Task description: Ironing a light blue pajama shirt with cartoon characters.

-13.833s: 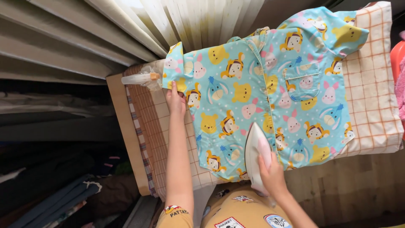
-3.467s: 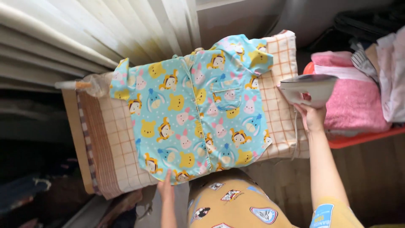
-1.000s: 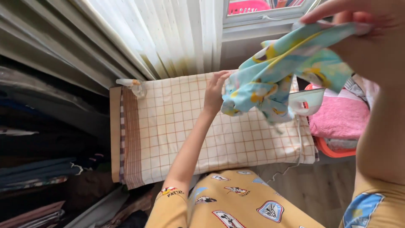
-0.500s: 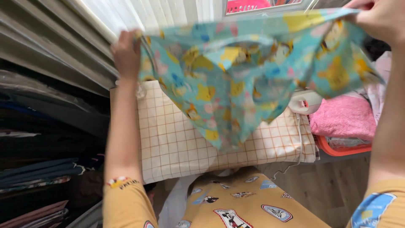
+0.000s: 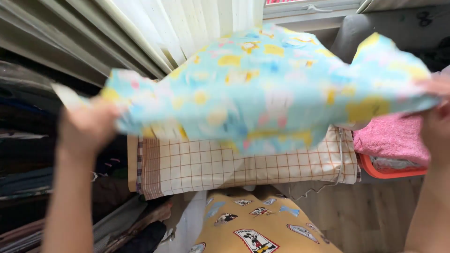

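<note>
While both hands are raised, one light-blue cotton garment with a yellow and pink cartoon print hangs stretched between them, in the air above the board, motion-blurred. Left hand is fisted on the garment's left edge; right hand pinches its right edge at the frame's right side. Count: two hands, one garment, one ironing board with an orange-grid check cover below, its top bare where visible. One pink towel sits on one orange basket just past the board's right end. Cream pleated curtain runs along the board's far edge. Versus half a second ago: the garment is spread flatter and wider, left hand lower, and the iron at the board's right end is now hidden.
</note>
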